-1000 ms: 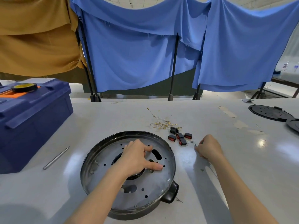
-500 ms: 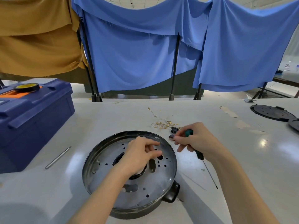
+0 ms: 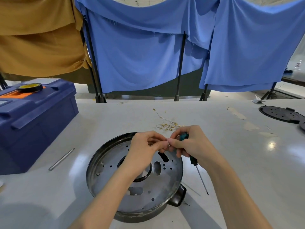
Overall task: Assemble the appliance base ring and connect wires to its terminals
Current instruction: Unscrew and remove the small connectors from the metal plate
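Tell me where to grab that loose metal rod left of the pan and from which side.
Grip the rod around its middle, from above, fingers across its width. It lies flat on the table, slanting from near-left to far-right, with bare surface on both sides; the toolbox stands just beyond it, so a straight-down pinch looks easiest.

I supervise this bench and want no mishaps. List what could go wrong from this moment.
1. The right hand grips a screwdriver while pinching something tiny against the left hand; it could drop through the holes of the appliance base.
2. The screwdriver's tip points back toward the person and might jab a forearm.
3. The loose wires beside the hands could be swept aside.
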Available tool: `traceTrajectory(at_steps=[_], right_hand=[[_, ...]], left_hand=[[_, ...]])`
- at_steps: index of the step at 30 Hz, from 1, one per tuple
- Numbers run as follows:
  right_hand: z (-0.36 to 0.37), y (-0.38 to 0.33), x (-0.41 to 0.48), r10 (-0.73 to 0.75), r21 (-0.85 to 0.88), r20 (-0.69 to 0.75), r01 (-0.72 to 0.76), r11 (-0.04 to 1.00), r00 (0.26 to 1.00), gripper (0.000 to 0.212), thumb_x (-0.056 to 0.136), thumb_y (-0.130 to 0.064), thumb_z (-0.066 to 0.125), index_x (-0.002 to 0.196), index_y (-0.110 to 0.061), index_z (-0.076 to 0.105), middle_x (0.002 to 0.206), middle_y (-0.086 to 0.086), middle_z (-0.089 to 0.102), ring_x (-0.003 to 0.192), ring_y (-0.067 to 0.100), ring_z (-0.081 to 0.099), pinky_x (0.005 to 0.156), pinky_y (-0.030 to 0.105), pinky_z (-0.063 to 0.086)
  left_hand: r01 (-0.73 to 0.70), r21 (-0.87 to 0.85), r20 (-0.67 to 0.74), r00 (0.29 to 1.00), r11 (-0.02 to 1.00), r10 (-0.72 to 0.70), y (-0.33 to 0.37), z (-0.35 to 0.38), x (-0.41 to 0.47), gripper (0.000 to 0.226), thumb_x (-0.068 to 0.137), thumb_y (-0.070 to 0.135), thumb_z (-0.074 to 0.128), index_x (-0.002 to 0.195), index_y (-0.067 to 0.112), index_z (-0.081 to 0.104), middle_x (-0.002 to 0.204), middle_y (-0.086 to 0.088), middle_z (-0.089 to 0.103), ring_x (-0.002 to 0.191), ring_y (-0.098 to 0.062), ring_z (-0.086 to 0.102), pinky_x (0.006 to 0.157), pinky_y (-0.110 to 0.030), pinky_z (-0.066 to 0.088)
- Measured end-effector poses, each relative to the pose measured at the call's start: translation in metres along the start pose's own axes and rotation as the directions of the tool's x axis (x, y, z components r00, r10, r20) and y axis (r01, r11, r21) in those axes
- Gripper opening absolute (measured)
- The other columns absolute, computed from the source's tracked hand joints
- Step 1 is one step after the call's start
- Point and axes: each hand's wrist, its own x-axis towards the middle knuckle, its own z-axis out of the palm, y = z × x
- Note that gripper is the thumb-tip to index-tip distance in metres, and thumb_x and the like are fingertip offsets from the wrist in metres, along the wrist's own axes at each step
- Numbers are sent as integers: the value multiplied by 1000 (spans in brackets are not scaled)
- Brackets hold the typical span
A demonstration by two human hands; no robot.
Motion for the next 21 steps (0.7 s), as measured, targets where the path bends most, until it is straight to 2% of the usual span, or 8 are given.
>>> traceTrajectory(at_steps=[2, 5, 7, 9, 12, 16, 21], right_hand=[[1, 2, 1, 3, -20, -26, -4, 1000, 1000, 16, 83, -16, 75, 77, -4, 67, 58, 9, 69, 38, 15, 54, 36, 21, 34], [0, 10, 7, -8, -171, -227, -32, 985, 974, 27, 83, -32, 75, 71, -8, 69, 45, -4, 57, 36, 11, 45, 42, 22, 34], [-3, 17, 9, -11, -268, -282, -68, 961, 959, 25, 80, -34, 77, 72, -12, 71, 46, -12, 51, 42, 5, 43, 47, 23, 34], [-2, 22, 7, 4, -308, -207, -69, 949, 978, 17, 79, -30, 78, 78, -14, 72, 53, -12, 55, 47, 4, 48, 47, 21, 34], [3, 27, 5, 24, -249, -127, -55, 967, 992, 8, 84, -17, 70, 81, -11, 73, 43, -7, 53, 31, 3, 42, 35, 13, 28], [4, 29, 5, 45, -185, -124, -67, 980, 991, 14, 87, -13, 63, 80, -6, 72, 36, -9, 50, 25, 5, 33, 32, 12, 22], [8, 30, 3, 66, -156, -109, -83, 984, 992, 22, 91, -14, 60, 76, -2, 71, 33, -10, 44, 24, 5, 30, 32, 12, 20]], left_hand=[[-15, 12, -10, 1000, 1000, 15, -1, -1, 1, 6, 83, 6, 72, 81, 12, 71, 68, -3, 72, 63, -14, 67, 65, -20, 53], [-18, 113, -14, 1000, 993, 20, -5, 0, 0, 13, 84, 8, 71, 76, 18, 70, 65, 0, 71, 61, -10, 64, 63, -18, 50], [-14, 218, 29, 1000, 976, 8, -8, 2, -2, 15, 83, 10, 71, 74, 21, 69, 64, 4, 70, 59, -5, 61, 60, -11, 44], [-36, 344, 91, 996, 938, 5, -9, 4, -3, 14, 83, 13, 72, 74, 24, 69, 67, 8, 70, 62, -1, 62, 59, -7, 39], [-69, 438, 134, 991, 896, 11, -9, 7, -4, 7, 85, 18, 71, 79, 23, 71, 73, 10, 70, 70, 1, 63, 63, -6, 41], [-85, 460, 148, 989, 884, 17, -8, 8, -5, 5, 85, 17, 70, 82, 20, 73, 74, 9, 71, 71, -1, 63, 63, -7, 40], [-118, 472, 166, 985, 873, 44, -8, 10, -4, 7, 86, 18, 68, 83, 21, 73, 74, 10, 71, 74, -4, 63, 64, -12, 42]])
